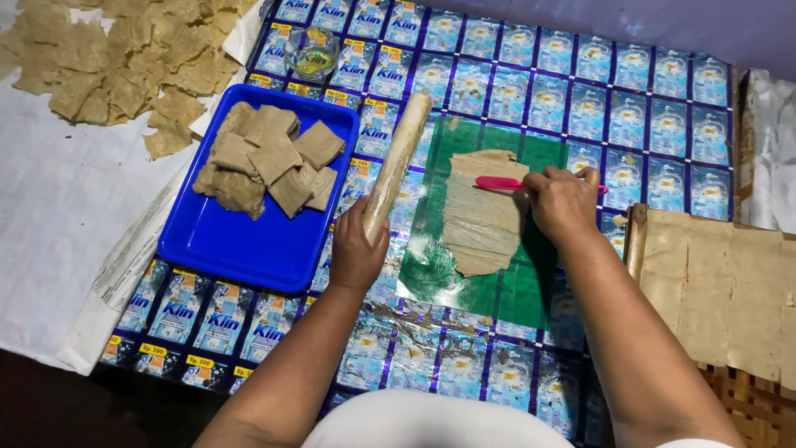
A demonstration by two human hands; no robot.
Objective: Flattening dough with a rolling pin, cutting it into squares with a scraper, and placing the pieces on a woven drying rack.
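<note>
My left hand (355, 249) grips the near end of a long wooden rolling pin (400, 156) that lies along the left edge of a green plastic sheet (497, 290). My right hand (564, 202) holds a pink flat tool (496, 184) with its tip resting on a thin, rolled-out sheet of tan dough (481, 220) spread on the green sheet. A blue tray (240, 249) to the left of my left hand holds several thick squares of dough (269, 158).
A mat of blue printed sachet wrappers (539, 91) covers the work surface. A small glass of oil (311, 51) stands at the back. Several dried dough pieces (124, 66) lie on white paper at top left. Flat dough sheets (721, 282) rest on a woven rack at right.
</note>
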